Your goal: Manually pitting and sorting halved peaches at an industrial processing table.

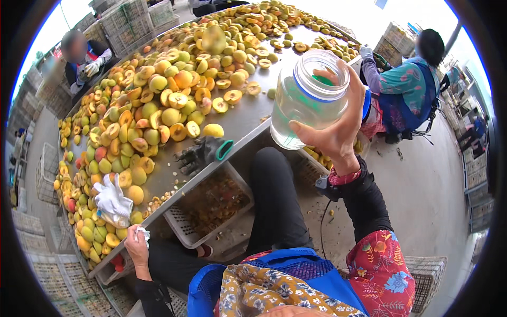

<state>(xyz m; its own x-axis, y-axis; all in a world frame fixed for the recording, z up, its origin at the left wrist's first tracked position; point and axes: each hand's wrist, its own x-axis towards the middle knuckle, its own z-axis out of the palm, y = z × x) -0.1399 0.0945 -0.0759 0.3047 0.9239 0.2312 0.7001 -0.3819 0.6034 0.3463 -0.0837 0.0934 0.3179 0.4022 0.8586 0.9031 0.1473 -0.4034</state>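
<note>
My right hand [338,134] is wrapped around a large clear plastic jar [288,108] above the table's near edge. The jar is uncapped, tilted, with a blue ring below its mouth and green marks; cloudy liquid seems to be inside. Down at the table's lower left corner, my left hand [137,252] pinches a crumpled white tissue [143,234]. Just beyond it a white work glove [112,194] lies on the fruit. A dark grey glove [199,156] with a green cuff rests by the edge. Whole and halved apricots [170,117] are heaped across the metal table [245,119].
Under the edge stands a white crate [178,232] with fruit scraps and pits. One person [87,63] sits across at the left, another [406,87] at the right. Stacked crates [124,21] stand behind the table, and another crate [430,274] is behind my right side.
</note>
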